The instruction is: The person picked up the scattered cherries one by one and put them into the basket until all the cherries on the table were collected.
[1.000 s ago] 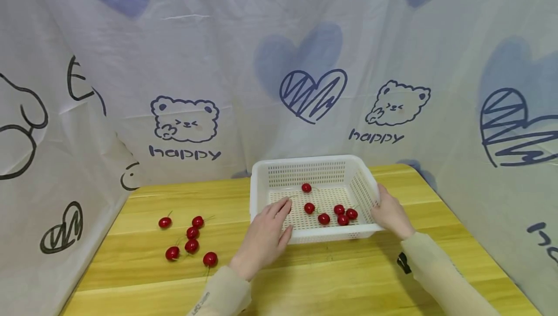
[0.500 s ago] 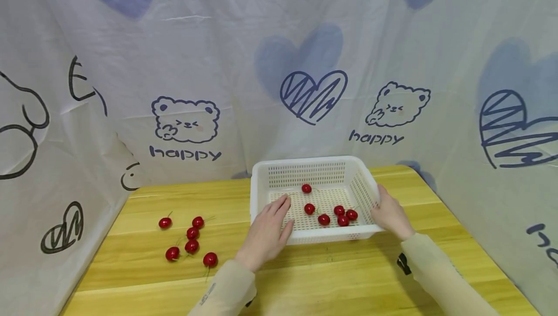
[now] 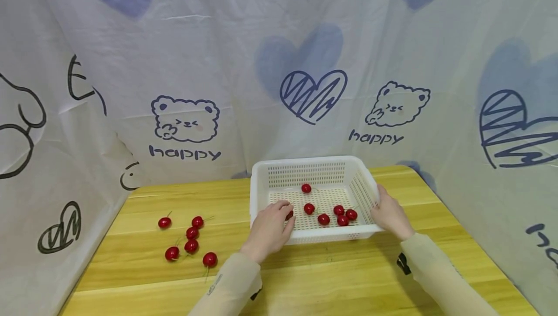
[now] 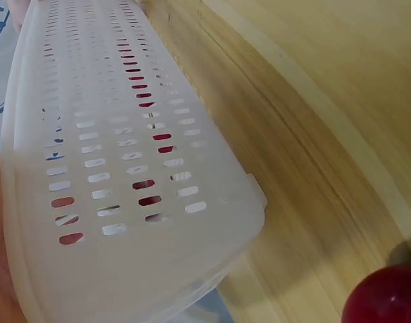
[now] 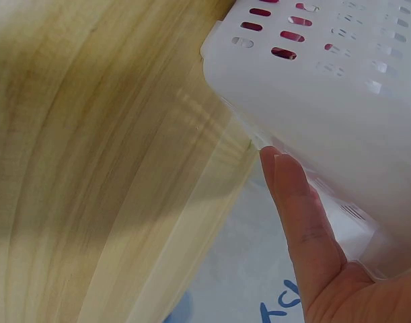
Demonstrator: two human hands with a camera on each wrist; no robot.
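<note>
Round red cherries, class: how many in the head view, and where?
13 cherries: six on the yellow wooden table, left of the white plastic basket; six on the basket's floor; one, partly covered, at the left hand. More may be hidden.

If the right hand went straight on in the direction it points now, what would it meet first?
The right wall of the basket, at once: the right hand holds that side. What lies exactly in line beyond is unclear.
</note>
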